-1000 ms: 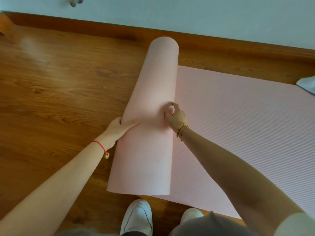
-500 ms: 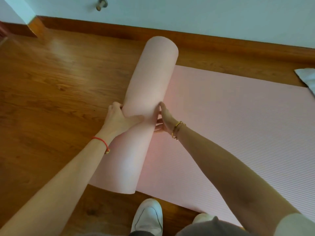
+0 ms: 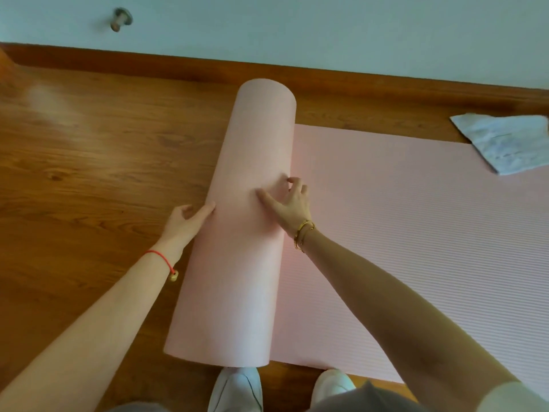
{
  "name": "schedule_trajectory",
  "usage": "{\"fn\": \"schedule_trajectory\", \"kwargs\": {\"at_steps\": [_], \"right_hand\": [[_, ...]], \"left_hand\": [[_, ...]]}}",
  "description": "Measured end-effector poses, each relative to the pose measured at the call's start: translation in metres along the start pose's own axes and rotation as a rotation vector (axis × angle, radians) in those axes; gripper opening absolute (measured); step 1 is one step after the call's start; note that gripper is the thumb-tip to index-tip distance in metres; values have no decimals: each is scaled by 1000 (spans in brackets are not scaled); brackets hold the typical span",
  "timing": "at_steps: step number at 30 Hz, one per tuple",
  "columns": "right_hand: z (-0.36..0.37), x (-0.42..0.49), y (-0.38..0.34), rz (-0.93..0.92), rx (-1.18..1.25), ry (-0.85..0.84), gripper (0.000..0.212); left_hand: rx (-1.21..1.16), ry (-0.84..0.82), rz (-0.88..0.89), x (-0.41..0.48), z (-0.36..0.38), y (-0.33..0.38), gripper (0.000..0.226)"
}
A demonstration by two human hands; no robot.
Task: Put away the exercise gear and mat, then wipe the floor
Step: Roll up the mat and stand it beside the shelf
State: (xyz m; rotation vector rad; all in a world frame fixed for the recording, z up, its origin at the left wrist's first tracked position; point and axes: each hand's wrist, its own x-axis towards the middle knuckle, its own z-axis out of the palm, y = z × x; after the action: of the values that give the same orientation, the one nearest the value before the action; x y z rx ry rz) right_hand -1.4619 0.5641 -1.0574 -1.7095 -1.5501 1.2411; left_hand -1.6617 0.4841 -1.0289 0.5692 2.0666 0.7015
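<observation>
A single head-worn camera is looking forward and steeply down, facing the wall (image 3: pixel 326 31), taking in the wooden floor (image 3: pixel 89 173) close below, with the person's shoes (image 3: pixel 237 388) sitting at its bottom edge.

A pale pink ribbed foam exercise mat (image 3: pixel 401 233) lies on a brown wooden plank floor (image 3: pixel 104 173), its left part rolled into a thick tube (image 3: pixel 246 263). The left hand (image 3: pixel 187 221) touches the tube's left side with straight fingers (image 3: pixel 205 210) — the right hand (image 3: pixel 292 203) rests spread on top. A crumpled pale blue cloth (image 3: pixel 505 144) overlaps the mat's far right edge.
</observation>
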Motion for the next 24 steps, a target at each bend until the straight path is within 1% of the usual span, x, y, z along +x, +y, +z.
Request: {"fn": "schedule_trajectory", "kwargs": {"at_steps": [1,2,3,4,5,7,8,10,12,14,17,19,20,22,24], "right_hand": [[-3,0,6,32,-20,9,83],[-7,-1,12,67,-36,21,82],[-9,-1,16,105,-46,32,80],[-12,-1,19,140,-53,36,77],[-13,-1,21,167,-60,31,71],[-16,1,23,199,-55,14,53],[-17,3,21,208,-40,8,47],[-17,6,15,224,12,-17,44],[-12,8,9,223,69,-78,49],[-1,7,1,183,57,-152,57],[22,1,-8,78,-10,-219,63],[35,-9,-20,40,52,-244,64],[42,-13,-27,51,124,-251,69],[53,-17,-39,121,265,-236,91],[58,-16,-47,157,342,-228,103]], "left_hand": [[8,-129,-55,-2,2,-2,99],[-3,-259,-99,-4,5,-5,106],[-9,-366,-117,-7,8,-7,105],[-16,-439,-120,-9,11,-8,101],[-14,-470,-98,-10,14,-8,101],[-2,-458,-46,-13,18,-7,111],[-2,-433,-27,-13,18,-6,113],[-19,-350,12,-16,18,-2,100],[-59,-210,54,-15,12,1,83],[-20,-21,99,-13,-1,4,79],[248,229,171,-17,-21,6,76],[394,348,246,-26,-26,8,69],[453,399,290,-31,-26,11,67],[597,478,376,-38,-21,16,67],[757,498,452,-44,-11,21,70]]}}
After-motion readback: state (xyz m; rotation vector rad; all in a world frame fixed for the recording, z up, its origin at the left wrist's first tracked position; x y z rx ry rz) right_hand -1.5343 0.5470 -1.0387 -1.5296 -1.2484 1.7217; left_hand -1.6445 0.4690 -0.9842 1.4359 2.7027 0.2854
